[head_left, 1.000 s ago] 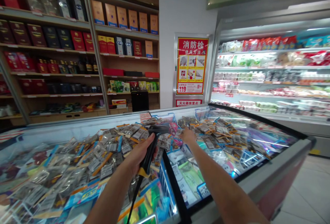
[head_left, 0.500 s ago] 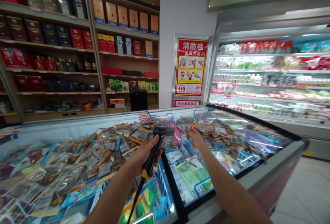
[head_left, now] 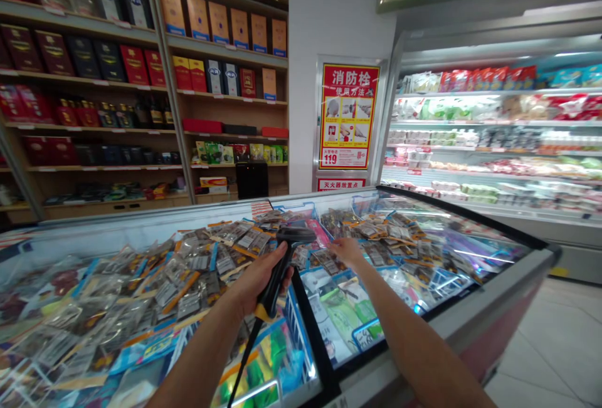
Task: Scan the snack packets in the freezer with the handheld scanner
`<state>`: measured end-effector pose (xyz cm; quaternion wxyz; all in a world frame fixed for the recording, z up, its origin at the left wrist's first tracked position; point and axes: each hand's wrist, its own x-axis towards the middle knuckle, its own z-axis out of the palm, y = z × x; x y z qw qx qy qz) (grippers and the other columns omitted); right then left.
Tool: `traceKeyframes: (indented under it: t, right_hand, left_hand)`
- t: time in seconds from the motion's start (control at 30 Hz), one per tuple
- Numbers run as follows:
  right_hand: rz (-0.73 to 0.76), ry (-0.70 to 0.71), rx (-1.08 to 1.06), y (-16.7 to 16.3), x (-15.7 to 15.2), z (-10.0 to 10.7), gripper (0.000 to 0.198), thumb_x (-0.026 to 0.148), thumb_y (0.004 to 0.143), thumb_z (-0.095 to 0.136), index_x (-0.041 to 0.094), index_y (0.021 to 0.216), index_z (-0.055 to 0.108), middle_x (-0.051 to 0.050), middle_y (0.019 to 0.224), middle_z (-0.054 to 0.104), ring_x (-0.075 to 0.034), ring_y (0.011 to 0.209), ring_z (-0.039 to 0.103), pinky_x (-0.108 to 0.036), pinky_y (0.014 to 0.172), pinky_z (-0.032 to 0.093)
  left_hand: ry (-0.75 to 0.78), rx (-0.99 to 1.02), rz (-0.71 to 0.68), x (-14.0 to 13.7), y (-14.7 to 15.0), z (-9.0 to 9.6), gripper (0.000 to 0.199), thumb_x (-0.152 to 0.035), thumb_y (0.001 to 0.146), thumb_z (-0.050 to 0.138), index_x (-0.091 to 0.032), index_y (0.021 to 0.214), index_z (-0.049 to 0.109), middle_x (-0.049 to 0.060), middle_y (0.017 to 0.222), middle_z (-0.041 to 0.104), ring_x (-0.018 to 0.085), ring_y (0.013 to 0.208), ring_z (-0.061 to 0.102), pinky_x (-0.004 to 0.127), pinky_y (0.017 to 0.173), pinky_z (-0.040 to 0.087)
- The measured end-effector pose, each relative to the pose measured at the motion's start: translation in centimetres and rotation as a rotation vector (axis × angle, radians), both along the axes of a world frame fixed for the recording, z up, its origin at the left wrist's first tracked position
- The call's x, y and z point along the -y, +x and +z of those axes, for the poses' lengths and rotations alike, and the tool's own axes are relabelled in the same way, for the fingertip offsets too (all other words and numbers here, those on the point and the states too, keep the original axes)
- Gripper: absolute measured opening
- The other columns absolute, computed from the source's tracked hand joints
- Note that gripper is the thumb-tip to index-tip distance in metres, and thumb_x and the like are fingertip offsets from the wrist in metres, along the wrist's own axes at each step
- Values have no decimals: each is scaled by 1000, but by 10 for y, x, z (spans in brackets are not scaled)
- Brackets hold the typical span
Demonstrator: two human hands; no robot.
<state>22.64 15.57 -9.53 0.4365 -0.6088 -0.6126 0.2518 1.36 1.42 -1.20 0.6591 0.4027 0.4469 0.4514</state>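
My left hand [head_left: 261, 276] is wrapped round the handle of a black handheld barcode scanner [head_left: 278, 273], whose head points away and to the right. A cable [head_left: 242, 364] runs down from its yellow-banded base. Ahead and to the right, my right hand [head_left: 347, 252] reaches over the freezer with its fingers pinched together. Their tips meet the near end of a pink packet [head_left: 318, 232], and a small clear packet with a printed label [head_left: 326, 261] lies just below them. Which of these the fingers grip, I cannot make out. Many similar small packets [head_left: 179, 276] are heaped to the left.
The chest freezer [head_left: 498, 311] has a black divider [head_left: 313, 326] and blue wire baskets [head_left: 296, 326]. Green bags [head_left: 336, 311] lie under glass on the right. Behind stand shelves of boxes [head_left: 237, 24], a fire-hydrant sign [head_left: 350, 116] and a lit refrigerated display [head_left: 493, 138].
My right hand has moved left, towards the scanner and the pink packet. Less of the pink packet shows now. My left hand holds the scanner in nearly the same place.
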Motion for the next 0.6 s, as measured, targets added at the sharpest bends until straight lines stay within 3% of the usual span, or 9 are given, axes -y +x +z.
traceKeyframes:
  t: [0.1, 0.27, 0.43, 0.6]
  right_hand:
    - [-14, -53, 206, -1, 1, 5, 13, 22, 46, 70, 19, 53, 60, 0, 51, 58, -20, 68, 58, -29, 65, 42]
    - [79, -165, -325, 4, 7, 11, 15, 28, 53, 64, 21, 64, 58, 4, 48, 55, -14, 53, 54, -24, 48, 39]
    - [74, -47, -824, 6, 7, 14, 33, 28, 53, 64, 22, 82, 50, 6, 57, 57, -11, 47, 52, -24, 45, 41]
    - [93, 123, -898, 5, -2, 11, 40, 36, 48, 68, 20, 80, 50, 5, 59, 60, -12, 52, 54, -25, 50, 44]
  left_hand:
    - [8, -21, 0, 0, 0, 0, 33, -47, 78, 46, -14, 73, 51, 1, 52, 56, 7, 39, 48, 17, 38, 38]
    - [17, -28, -16, -1, 0, -2, 34, -48, 76, 49, -14, 75, 52, 1, 53, 56, 7, 40, 48, 17, 38, 37]
    - [49, -15, -43, -2, 0, -5, 37, -50, 73, 51, -13, 73, 55, 1, 52, 56, 7, 40, 48, 17, 37, 38]
    - [52, -4, -84, -1, 1, -4, 38, -51, 73, 51, -13, 73, 56, 1, 53, 56, 7, 40, 49, 17, 38, 38]
